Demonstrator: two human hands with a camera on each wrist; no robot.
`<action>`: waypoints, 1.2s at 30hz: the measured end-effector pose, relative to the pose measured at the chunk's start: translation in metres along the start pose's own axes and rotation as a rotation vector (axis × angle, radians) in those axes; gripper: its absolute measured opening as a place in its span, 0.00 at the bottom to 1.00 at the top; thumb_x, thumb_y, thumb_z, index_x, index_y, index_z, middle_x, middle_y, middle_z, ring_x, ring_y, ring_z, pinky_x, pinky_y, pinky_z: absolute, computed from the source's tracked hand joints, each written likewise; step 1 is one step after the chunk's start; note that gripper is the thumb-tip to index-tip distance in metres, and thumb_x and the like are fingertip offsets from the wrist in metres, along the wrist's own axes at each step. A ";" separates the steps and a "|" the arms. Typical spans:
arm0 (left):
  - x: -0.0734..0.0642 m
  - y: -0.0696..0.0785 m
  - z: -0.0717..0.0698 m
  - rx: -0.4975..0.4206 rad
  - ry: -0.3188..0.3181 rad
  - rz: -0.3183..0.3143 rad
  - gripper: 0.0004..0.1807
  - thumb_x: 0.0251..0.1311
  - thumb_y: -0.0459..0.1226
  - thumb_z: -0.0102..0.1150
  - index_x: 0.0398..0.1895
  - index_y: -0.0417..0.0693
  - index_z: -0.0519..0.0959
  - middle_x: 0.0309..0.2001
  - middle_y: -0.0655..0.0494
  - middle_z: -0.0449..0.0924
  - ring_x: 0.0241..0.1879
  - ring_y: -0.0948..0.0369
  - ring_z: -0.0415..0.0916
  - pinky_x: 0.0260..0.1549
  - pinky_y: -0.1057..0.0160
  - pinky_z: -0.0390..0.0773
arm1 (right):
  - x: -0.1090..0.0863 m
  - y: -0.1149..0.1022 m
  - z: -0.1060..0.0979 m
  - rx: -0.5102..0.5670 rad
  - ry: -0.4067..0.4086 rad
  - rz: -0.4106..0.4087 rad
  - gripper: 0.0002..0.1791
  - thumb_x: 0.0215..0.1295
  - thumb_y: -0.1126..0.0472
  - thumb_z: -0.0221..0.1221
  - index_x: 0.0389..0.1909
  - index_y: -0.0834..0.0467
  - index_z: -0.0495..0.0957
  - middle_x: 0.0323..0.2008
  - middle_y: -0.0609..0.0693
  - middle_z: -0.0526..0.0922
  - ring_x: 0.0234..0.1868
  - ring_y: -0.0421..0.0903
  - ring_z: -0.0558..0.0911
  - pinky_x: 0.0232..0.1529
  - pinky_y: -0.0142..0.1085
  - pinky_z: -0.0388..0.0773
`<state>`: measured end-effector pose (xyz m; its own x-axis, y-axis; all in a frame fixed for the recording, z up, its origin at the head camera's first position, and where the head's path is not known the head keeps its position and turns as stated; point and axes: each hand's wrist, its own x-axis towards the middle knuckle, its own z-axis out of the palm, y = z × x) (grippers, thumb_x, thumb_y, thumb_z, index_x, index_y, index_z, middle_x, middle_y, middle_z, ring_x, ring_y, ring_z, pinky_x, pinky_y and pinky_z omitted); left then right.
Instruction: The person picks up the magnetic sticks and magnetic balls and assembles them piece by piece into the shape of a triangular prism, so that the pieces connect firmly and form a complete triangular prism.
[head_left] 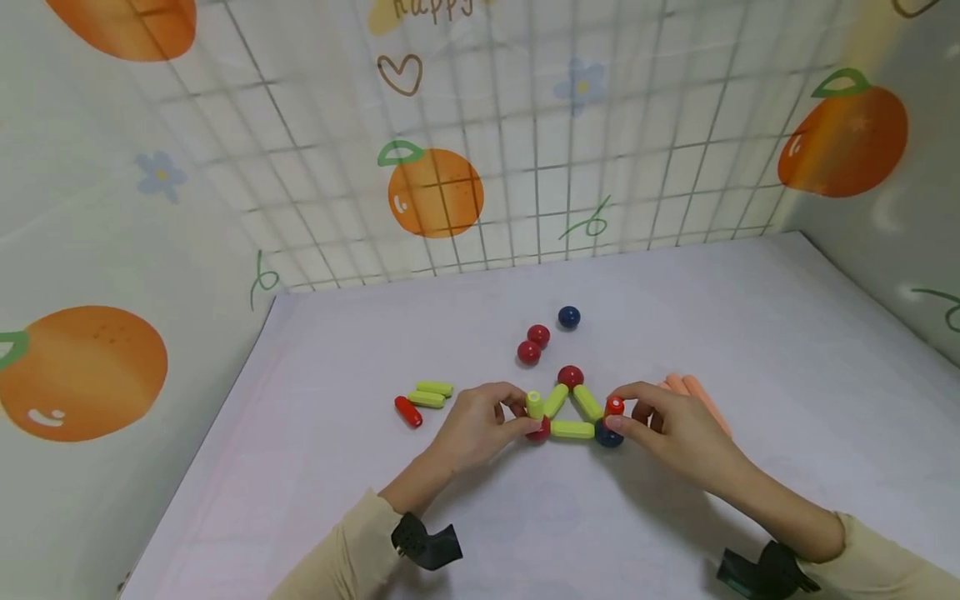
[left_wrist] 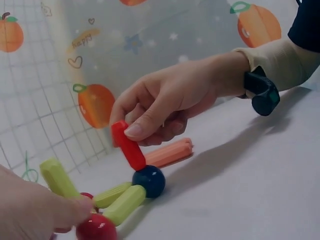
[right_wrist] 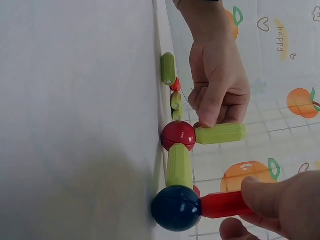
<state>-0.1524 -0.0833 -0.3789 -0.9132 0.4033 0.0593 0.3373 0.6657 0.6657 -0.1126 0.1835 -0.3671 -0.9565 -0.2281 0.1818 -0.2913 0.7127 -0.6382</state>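
A triangle of yellow-green rods (head_left: 572,430) lies on the table, with a red ball (head_left: 571,377) at its far corner, another red ball (right_wrist: 178,136) at its near left and a dark blue ball (right_wrist: 176,208) at its near right. One yellow-green rod (left_wrist: 59,179) stands up from the near left ball. My left hand (head_left: 480,423) pinches that rod low down, thumb right at the ball. Between thumb and fingers, my right hand (head_left: 686,429) pinches a red rod (left_wrist: 128,145), whose lower end meets the blue ball.
Beyond the triangle sit two loose red balls (head_left: 528,352) and a dark blue ball (head_left: 569,317). Loose yellow-green rods (head_left: 427,400) and a red rod (head_left: 408,412) lie left of my left hand. Several orange-pink rods (head_left: 705,403) lie behind my right hand.
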 end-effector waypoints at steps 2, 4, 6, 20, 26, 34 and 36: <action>0.001 -0.002 -0.004 0.017 -0.049 -0.016 0.20 0.56 0.44 0.71 0.51 0.52 0.81 0.38 0.61 0.82 0.30 0.63 0.70 0.28 0.71 0.69 | 0.000 0.000 0.000 0.000 -0.001 -0.001 0.15 0.60 0.51 0.67 0.47 0.50 0.82 0.24 0.43 0.75 0.21 0.36 0.67 0.21 0.29 0.65; 0.004 -0.005 -0.009 0.033 -0.080 -0.050 0.24 0.57 0.44 0.70 0.57 0.53 0.78 0.41 0.60 0.82 0.32 0.63 0.70 0.30 0.70 0.71 | -0.001 0.001 0.000 -0.014 0.006 -0.008 0.15 0.60 0.52 0.67 0.47 0.50 0.82 0.24 0.42 0.75 0.23 0.36 0.67 0.21 0.29 0.65; 0.011 -0.008 -0.013 0.043 -0.077 -0.096 0.26 0.58 0.44 0.69 0.61 0.53 0.76 0.43 0.59 0.81 0.33 0.61 0.71 0.31 0.68 0.72 | -0.001 0.002 0.000 -0.033 0.019 -0.020 0.14 0.59 0.52 0.68 0.46 0.49 0.83 0.24 0.42 0.75 0.24 0.37 0.67 0.23 0.28 0.65; 0.086 -0.016 -0.005 0.112 0.089 -0.277 0.30 0.53 0.51 0.71 0.57 0.47 0.79 0.45 0.49 0.80 0.45 0.55 0.73 0.42 0.60 0.76 | -0.001 0.006 0.004 -0.032 -0.002 -0.011 0.14 0.57 0.54 0.70 0.44 0.50 0.82 0.23 0.41 0.75 0.22 0.35 0.68 0.21 0.28 0.65; 0.099 -0.016 -0.001 0.151 0.079 -0.284 0.27 0.53 0.50 0.71 0.53 0.47 0.81 0.42 0.50 0.80 0.43 0.57 0.72 0.40 0.62 0.73 | 0.000 0.006 0.004 -0.042 -0.006 -0.009 0.14 0.57 0.54 0.70 0.43 0.50 0.82 0.24 0.41 0.75 0.22 0.35 0.68 0.21 0.28 0.65; 0.101 -0.018 0.002 0.135 0.073 -0.266 0.23 0.54 0.48 0.71 0.50 0.44 0.83 0.38 0.51 0.78 0.39 0.57 0.70 0.36 0.64 0.70 | 0.000 0.007 0.005 -0.029 -0.003 -0.021 0.12 0.58 0.55 0.69 0.42 0.50 0.82 0.23 0.41 0.75 0.22 0.34 0.67 0.21 0.28 0.66; 0.100 -0.020 0.002 0.113 0.080 -0.272 0.23 0.54 0.47 0.71 0.50 0.45 0.83 0.38 0.51 0.77 0.40 0.57 0.70 0.36 0.64 0.70 | 0.000 0.007 0.005 -0.022 -0.005 -0.022 0.12 0.58 0.55 0.69 0.42 0.50 0.82 0.23 0.41 0.75 0.22 0.34 0.67 0.21 0.28 0.66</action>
<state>-0.2498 -0.0546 -0.3876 -0.9871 0.1525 -0.0486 0.0967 0.8101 0.5783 -0.1145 0.1855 -0.3756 -0.9498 -0.2470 0.1921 -0.3126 0.7220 -0.6172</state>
